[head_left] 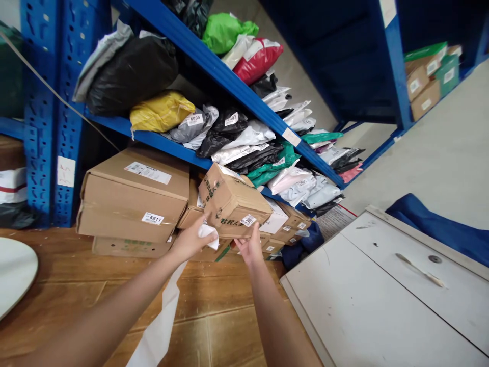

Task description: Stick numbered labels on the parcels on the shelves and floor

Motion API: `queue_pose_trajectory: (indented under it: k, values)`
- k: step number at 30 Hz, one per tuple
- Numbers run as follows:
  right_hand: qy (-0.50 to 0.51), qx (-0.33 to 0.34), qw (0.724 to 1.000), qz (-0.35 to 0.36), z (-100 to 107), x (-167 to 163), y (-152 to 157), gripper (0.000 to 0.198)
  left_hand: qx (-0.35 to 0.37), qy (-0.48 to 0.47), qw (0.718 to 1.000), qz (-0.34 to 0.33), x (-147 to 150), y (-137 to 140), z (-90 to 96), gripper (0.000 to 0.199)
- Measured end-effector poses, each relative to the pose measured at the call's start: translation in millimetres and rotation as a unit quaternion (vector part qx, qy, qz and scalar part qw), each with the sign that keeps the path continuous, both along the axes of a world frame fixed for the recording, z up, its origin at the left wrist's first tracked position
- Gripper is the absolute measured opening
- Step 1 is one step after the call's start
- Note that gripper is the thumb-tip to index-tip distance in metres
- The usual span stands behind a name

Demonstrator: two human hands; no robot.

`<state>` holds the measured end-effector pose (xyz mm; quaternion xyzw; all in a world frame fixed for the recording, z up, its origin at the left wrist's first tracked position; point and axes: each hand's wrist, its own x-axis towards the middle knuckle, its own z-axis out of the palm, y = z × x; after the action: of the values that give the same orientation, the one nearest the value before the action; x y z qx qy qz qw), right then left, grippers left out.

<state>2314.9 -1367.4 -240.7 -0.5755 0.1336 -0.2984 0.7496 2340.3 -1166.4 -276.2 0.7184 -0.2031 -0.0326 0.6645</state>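
Observation:
My right hand (250,247) grips a taped cardboard box (233,201) by its lower front edge, thumb on the front face and fingers underneath. Dark green print and a white label reading about 6001 show on this box, which sits tilted among other cartons. My left hand (193,239) is closed around a bunched white paper strip (208,235) beside the box's lower left corner. A long white tail of the strip (162,316) trails down over the wooden floor. Left of the hands stands a large carton (133,196) labelled 6011, resting on a flatter carton (132,246).
Blue shelving (244,76) above holds many bagged parcels, among them a yellow bag (162,111) and a black bag (132,74). A white drawer cabinet (397,275) stands close on the right. A white rounded edge (15,275) juts in at the left.

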Motion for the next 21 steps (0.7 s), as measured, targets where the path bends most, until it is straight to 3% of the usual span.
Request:
queue_pose_trajectory:
  k: [4,11,16,21]
  values:
    - [-0.015,-0.050,0.998,-0.038,-13,-14,22,0.058,0.027,-0.041,0.997,0.061,11,8,3.3,0.063]
    - [-0.053,-0.182,0.968,-0.165,-47,-22,96,0.060,-0.053,0.017,0.992,0.112,39,23,-6.2,0.061]
    - [-0.070,-0.233,0.967,-0.082,-55,-21,128,0.054,-0.109,0.067,0.984,0.122,43,23,-5.3,0.060]
    - [-0.048,-0.373,0.922,-0.087,-47,-30,113,0.040,-0.073,0.085,0.988,0.102,57,32,7.3,0.070]
